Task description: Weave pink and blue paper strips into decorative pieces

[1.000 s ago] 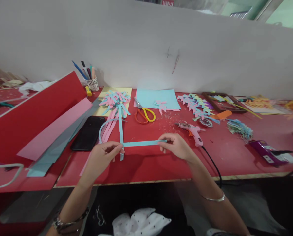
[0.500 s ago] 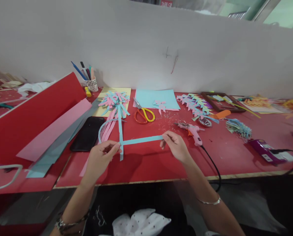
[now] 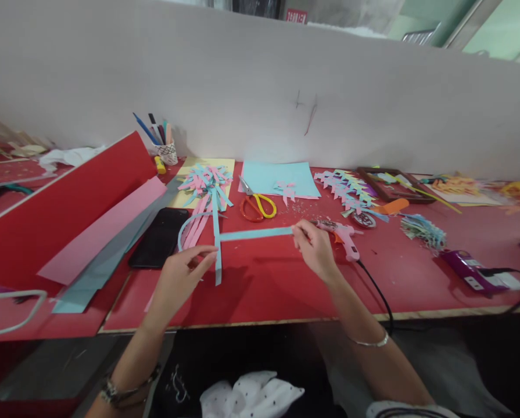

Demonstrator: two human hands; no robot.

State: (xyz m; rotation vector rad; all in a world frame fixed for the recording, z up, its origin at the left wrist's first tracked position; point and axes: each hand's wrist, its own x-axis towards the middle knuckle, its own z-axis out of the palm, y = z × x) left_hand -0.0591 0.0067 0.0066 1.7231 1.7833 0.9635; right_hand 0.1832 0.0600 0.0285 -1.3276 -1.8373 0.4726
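Note:
My right hand [image 3: 315, 251] pinches the right end of a light blue paper strip [image 3: 255, 234] that lies level above the red table [image 3: 264, 290]. The strip's left end meets an upright blue strip [image 3: 217, 244] at about its middle. My left hand [image 3: 182, 274] is just left of that upright strip, fingers half curled, fingertips at or near the strip; I cannot make out a firm grip. Behind lies a bunch of pink and blue strips [image 3: 205, 183] on yellow paper.
Orange and yellow scissors [image 3: 255, 204], a pink glue gun [image 3: 342, 232] with black cord, a black phone [image 3: 158, 237], red, pink and grey sheets [image 3: 81, 220] at left, a pen cup [image 3: 166, 148], blue paper [image 3: 279, 176], cut paper shapes [image 3: 347, 186], a purple device [image 3: 471, 270].
My right hand has carried the level strip up and away from me. The strip's left end has left my left hand's pinch, and that hand's fingers have loosened.

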